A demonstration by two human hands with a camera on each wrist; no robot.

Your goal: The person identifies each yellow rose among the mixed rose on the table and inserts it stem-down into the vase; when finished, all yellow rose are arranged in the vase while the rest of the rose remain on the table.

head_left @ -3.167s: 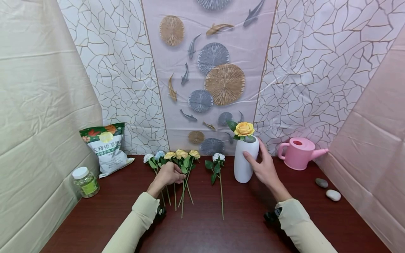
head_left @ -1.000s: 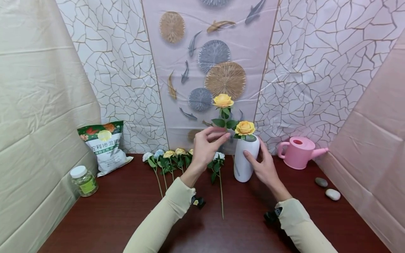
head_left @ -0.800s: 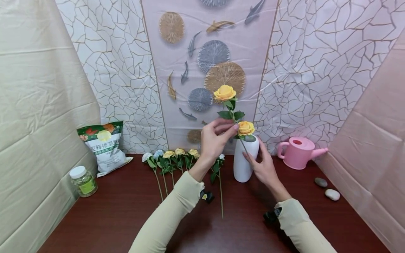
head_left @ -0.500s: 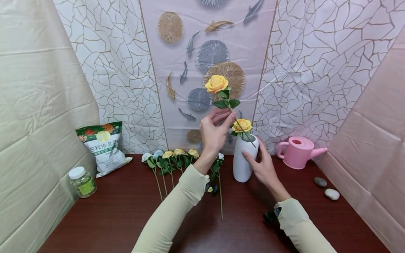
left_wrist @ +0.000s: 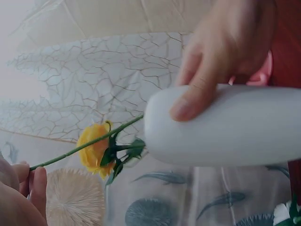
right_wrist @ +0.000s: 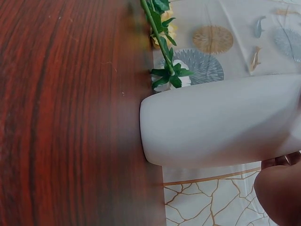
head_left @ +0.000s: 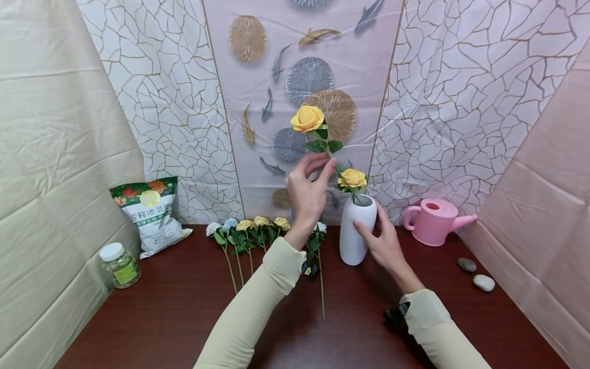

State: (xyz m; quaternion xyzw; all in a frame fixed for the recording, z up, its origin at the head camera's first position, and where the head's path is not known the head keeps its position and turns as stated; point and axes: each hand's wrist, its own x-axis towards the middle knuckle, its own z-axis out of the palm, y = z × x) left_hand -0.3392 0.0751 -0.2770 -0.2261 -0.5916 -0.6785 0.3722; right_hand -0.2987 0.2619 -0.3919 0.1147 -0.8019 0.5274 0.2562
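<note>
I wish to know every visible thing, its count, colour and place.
Vase: one, white, on table
Inserted rose: one, yellow, in vase
Held rose: one, yellow, above table
Lying roses: six, three yellow, two white, one pale blue, on table
Bag: one, green-white, left
Jar: one, clear, left
Watering can: one, pink, right rear
Stones: two, grey, whitish, right
Table: one, reddish brown, below
Cloths: several, white, pink, beige, behind, beside
Sleeves: two, cream, foreground
Devices: two, black, at sleeves
Left hand: one, holding rose
Right hand: one, on vase
</note>
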